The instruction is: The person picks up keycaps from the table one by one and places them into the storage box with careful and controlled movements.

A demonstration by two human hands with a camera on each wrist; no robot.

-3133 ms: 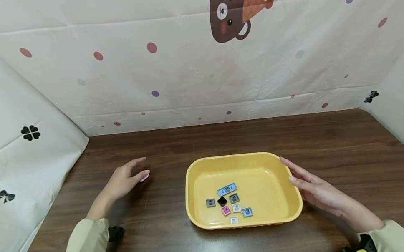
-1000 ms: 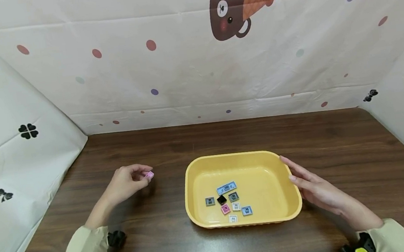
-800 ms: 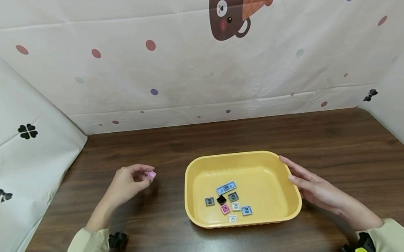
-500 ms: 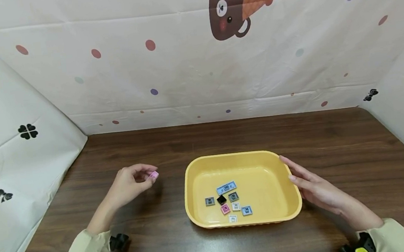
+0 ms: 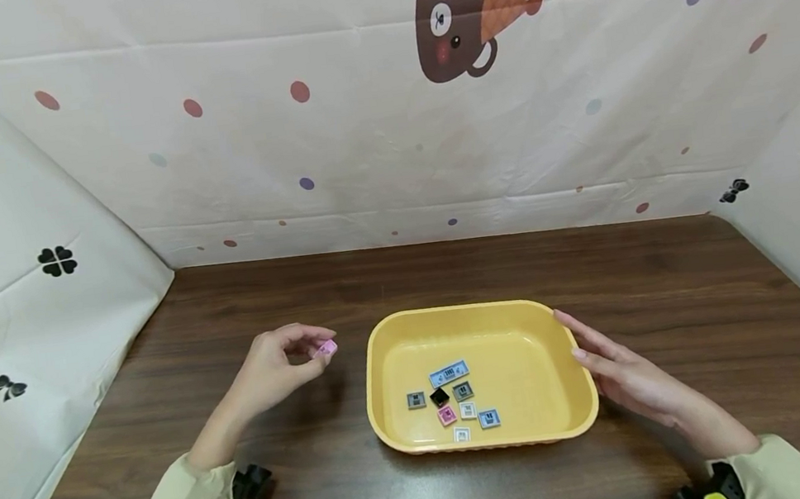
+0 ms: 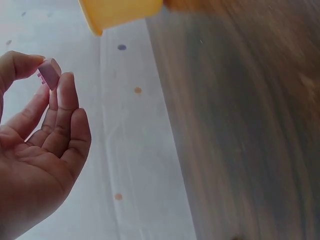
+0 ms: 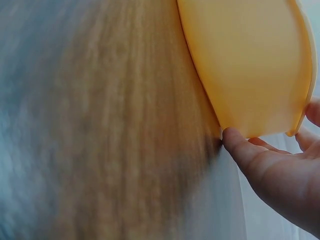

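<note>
In the head view my left hand point(image 5: 274, 371) is left of the yellow tray point(image 5: 527, 309), raised over the table. Thumb and fingertips pinch a small pink block point(image 5: 326, 347); the left wrist view shows its smooth side and little raised bits on one face. My right hand point(image 5: 636, 378) rests against the tray's right end with fairly straight fingers at the rim. From the right wrist, its fingertips point(image 7: 231, 135) touch the tray's outer wall low down. Inside the tray lie several small printed pieces, among them a long blue one point(image 5: 448, 373) and a pink one point(image 5: 446, 415).
A black piece point(image 5: 439, 397), grey pieces and white pieces lie close together in the tray's left half. The dark wood table point(image 5: 310, 493) ends at a white patterned backdrop point(image 5: 357, 146), with white side walls at left and right.
My left hand has closed its thumb and fingers on the pink block and carried it to the right, nearer the tray. My right hand and the tray stay in place.
</note>
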